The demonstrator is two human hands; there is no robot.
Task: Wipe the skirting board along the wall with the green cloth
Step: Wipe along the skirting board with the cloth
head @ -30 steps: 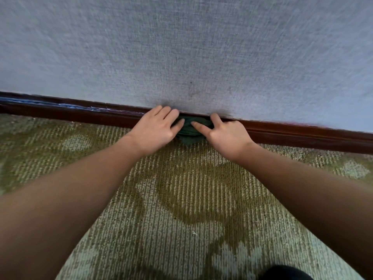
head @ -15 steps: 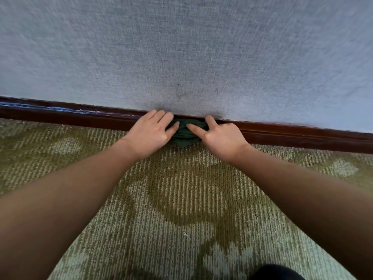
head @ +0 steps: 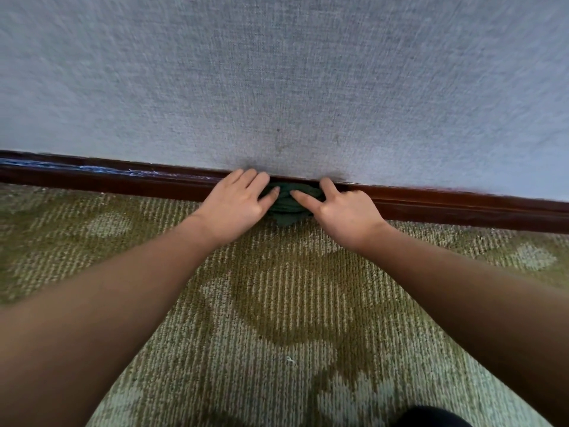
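A bunched dark green cloth (head: 288, 206) is pressed against the dark brown skirting board (head: 123, 183) at the foot of the grey wall. My left hand (head: 235, 203) lies on the cloth's left side with straight fingers reaching the board's top edge. On the cloth's right side, my right hand (head: 341, 211) presses with thumb and forefinger stretched over it. Most of the cloth is hidden under both hands. White dust or scuff marks streak the board to the left.
A green and cream patterned carpet (head: 277, 303) runs up to the board. The grey textured wall (head: 277, 87) fills the upper half. A dark shape (head: 431, 417) sits at the bottom edge.
Both hands and the cloth have slid a little to the left along the skirting board. The hold on the cloth looks the same.
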